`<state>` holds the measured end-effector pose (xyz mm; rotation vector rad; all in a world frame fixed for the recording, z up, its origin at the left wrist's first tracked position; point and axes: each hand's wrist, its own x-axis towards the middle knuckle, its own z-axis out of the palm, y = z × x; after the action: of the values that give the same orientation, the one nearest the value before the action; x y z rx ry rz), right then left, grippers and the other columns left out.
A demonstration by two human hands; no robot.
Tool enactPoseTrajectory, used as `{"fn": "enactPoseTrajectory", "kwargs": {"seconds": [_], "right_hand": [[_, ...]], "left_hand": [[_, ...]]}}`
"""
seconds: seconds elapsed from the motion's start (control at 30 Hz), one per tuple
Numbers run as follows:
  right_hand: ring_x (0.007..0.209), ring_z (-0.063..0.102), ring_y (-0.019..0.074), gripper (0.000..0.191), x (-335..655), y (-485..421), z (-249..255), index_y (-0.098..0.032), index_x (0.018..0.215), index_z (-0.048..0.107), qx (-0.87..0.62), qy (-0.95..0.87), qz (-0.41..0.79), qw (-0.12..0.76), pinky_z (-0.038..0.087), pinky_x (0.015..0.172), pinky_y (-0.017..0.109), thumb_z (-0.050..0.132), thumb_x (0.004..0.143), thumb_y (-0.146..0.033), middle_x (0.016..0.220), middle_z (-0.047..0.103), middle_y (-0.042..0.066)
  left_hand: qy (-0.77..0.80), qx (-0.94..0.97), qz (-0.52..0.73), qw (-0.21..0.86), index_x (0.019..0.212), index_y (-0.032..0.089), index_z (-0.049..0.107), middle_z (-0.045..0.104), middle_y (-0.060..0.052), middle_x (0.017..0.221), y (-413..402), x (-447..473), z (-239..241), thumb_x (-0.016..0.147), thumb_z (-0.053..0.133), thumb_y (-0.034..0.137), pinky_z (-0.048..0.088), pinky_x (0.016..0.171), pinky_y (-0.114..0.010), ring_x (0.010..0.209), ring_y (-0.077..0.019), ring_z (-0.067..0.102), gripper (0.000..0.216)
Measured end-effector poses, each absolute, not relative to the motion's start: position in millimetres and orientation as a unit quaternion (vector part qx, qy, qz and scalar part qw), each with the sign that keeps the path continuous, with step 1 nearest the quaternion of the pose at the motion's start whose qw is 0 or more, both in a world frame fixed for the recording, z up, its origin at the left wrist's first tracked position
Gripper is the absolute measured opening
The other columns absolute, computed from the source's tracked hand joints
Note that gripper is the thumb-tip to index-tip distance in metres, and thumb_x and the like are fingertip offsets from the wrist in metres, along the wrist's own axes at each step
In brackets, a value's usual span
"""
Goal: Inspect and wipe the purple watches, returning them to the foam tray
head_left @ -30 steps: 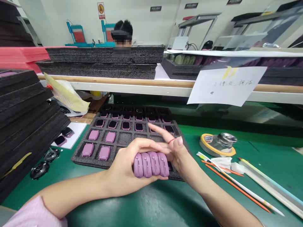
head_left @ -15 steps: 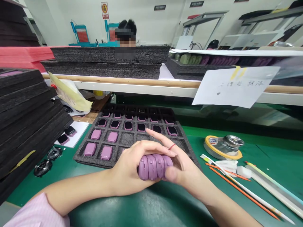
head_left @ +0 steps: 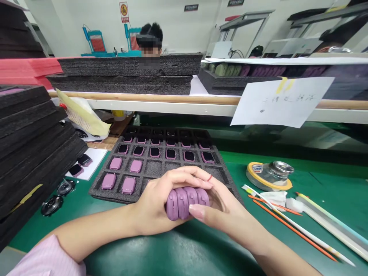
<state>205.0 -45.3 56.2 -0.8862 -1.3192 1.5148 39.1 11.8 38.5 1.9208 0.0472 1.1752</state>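
Observation:
A row of several purple watch cases (head_left: pixel 177 205) stands side by side between my hands, their edges with side buttons facing me. My left hand (head_left: pixel 155 203) wraps round the row from the left, its fingers over the top. From the right, my right hand (head_left: pixel 227 209) cups the row, with the thumb lying across the front of the cases and the fingers behind, partly hidden. Behind my hands lies a black foam tray (head_left: pixel 96 188). Its back rows hold watches with dark screens, such as one watch (head_left: pixel 170 154); at the front left, purple cases (head_left: pixel 128 185) lie back side up.
Stacked black foam trays (head_left: pixel 34 138) rise at the left, near round black parts (head_left: pixel 51 205). At the right are a glass dispenser bottle (head_left: pixel 280 172) inside a yellow tape roll (head_left: pixel 253 178), and orange sticks (head_left: pixel 293 230). A paper note (head_left: pixel 281 101) hangs from the shelf; a person (head_left: pixel 149 38) sits beyond.
My right thumb has slid left across the front of the watch cases. The right index finger, raised before, has come down against the row. The view has shifted slightly.

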Motion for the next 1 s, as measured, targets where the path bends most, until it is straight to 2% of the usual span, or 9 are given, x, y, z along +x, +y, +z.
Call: {"fn": "enactPoseTrajectory", "kwargs": {"seconds": [0.17, 0.3, 0.53, 0.63, 0.73, 0.8, 0.87, 0.93, 1.0], "right_hand": [[0.099, 0.071, 0.0229, 0.049, 204.0, -46.2, 55.0, -0.024, 0.124, 0.052, -0.387, -0.546, 0.597, 0.442, 0.060, 0.088, 0.037, 0.074, 0.081, -0.034, 0.113, 0.067, 0.007], [0.099, 0.072, 0.0216, 0.042, 198.8, -45.4, 57.4, -0.024, 0.121, 0.055, -0.397, -0.545, 0.584, 0.452, 0.061, 0.086, 0.034, 0.070, 0.082, -0.030, 0.111, 0.068, 0.006], [0.101, 0.073, 0.0188, 0.040, 204.7, -46.4, 55.7, -0.027, 0.126, 0.056, -0.332, -0.550, 0.604, 0.473, 0.062, 0.086, 0.030, 0.066, 0.088, -0.034, 0.117, 0.070, 0.005], [0.109, 0.071, 0.0209, 0.054, 203.5, -43.4, 57.5, -0.027, 0.126, 0.057, -0.364, -0.561, 0.573, 0.474, 0.061, 0.090, 0.030, 0.079, 0.078, -0.035, 0.122, 0.069, 0.006], [0.115, 0.069, 0.0239, 0.073, 198.7, -40.5, 59.3, -0.024, 0.126, 0.057, -0.418, -0.572, 0.507, 0.491, 0.060, 0.095, 0.031, 0.090, 0.061, -0.027, 0.123, 0.070, 0.007], [0.102, 0.074, 0.0225, 0.082, 196.0, -40.6, 59.1, -0.025, 0.135, 0.052, -0.423, -0.579, 0.479, 0.506, 0.063, 0.088, 0.031, 0.089, 0.062, -0.022, 0.110, 0.075, 0.005], [0.089, 0.077, 0.0197, 0.093, 194.9, -42.5, 58.5, -0.029, 0.146, 0.042, -0.413, -0.594, 0.452, 0.521, 0.065, 0.083, 0.031, 0.086, 0.065, -0.016, 0.098, 0.078, 0.001], [0.090, 0.076, 0.0175, 0.102, 195.3, -44.9, 58.3, -0.033, 0.152, 0.033, -0.395, -0.620, 0.416, 0.535, 0.064, 0.088, 0.030, 0.084, 0.067, -0.010, 0.101, 0.078, -0.002], [0.099, 0.075, 0.0166, 0.108, 196.8, -46.7, 58.6, -0.035, 0.156, 0.027, -0.380, -0.648, 0.380, 0.541, 0.061, 0.095, 0.029, 0.083, 0.068, -0.007, 0.109, 0.077, -0.002]], "left_hand": [[0.022, 0.768, 0.466, 0.438, 0.130, 0.024, 0.053, 0.069, -0.010, 0.125, 12.4, 37.1, 36.6, 0.084, 0.073, 0.009, 0.054, 0.105, -0.045, 0.125, -0.0253, 0.062, 0.053], [0.033, 0.772, 0.464, 0.434, 0.127, 0.023, 0.054, 0.069, -0.010, 0.125, 12.5, 35.9, 37.1, 0.085, 0.072, 0.010, 0.053, 0.106, -0.045, 0.128, -0.0262, 0.060, 0.047], [0.039, 0.767, 0.457, 0.449, 0.126, 0.027, 0.052, 0.068, -0.007, 0.124, 8.7, 36.5, 40.0, 0.084, 0.073, 0.007, 0.051, 0.107, -0.047, 0.126, -0.0259, 0.061, 0.051], [0.058, 0.788, 0.448, 0.419, 0.128, 0.026, 0.052, 0.068, -0.008, 0.124, 8.6, 35.5, 41.4, 0.089, 0.069, 0.014, 0.052, 0.105, -0.044, 0.122, -0.0242, 0.063, 0.045], [0.058, 0.828, 0.462, 0.313, 0.133, 0.022, 0.051, 0.068, -0.012, 0.123, 11.6, 34.2, 40.5, 0.094, 0.064, 0.027, 0.048, 0.109, -0.044, 0.124, -0.0248, 0.059, 0.042], [0.060, 0.843, 0.482, 0.232, 0.142, 0.019, 0.046, 0.060, -0.016, 0.135, 13.9, 33.4, 38.2, 0.095, 0.061, 0.035, 0.040, 0.116, -0.048, 0.134, -0.0275, 0.051, 0.052], [0.076, 0.850, 0.483, 0.195, 0.152, 0.019, 0.033, 0.041, -0.019, 0.152, 14.8, 32.9, 35.0, 0.095, 0.061, 0.037, 0.034, 0.120, -0.052, 0.146, -0.0309, 0.037, 0.066], [0.092, 0.854, 0.472, 0.198, 0.158, 0.022, 0.021, 0.024, -0.018, 0.162, 13.5, 32.5, 32.0, 0.093, 0.064, 0.034, 0.030, 0.122, -0.055, 0.153, -0.0340, 0.022, 0.078], [0.095, 0.854, 0.463, 0.218, 0.160, 0.026, 0.014, 0.016, -0.016, 0.165, 10.0, 31.9, 30.9, 0.090, 0.068, 0.029, 0.029, 0.122, -0.057, 0.155, -0.0355, 0.016, 0.088]]}}
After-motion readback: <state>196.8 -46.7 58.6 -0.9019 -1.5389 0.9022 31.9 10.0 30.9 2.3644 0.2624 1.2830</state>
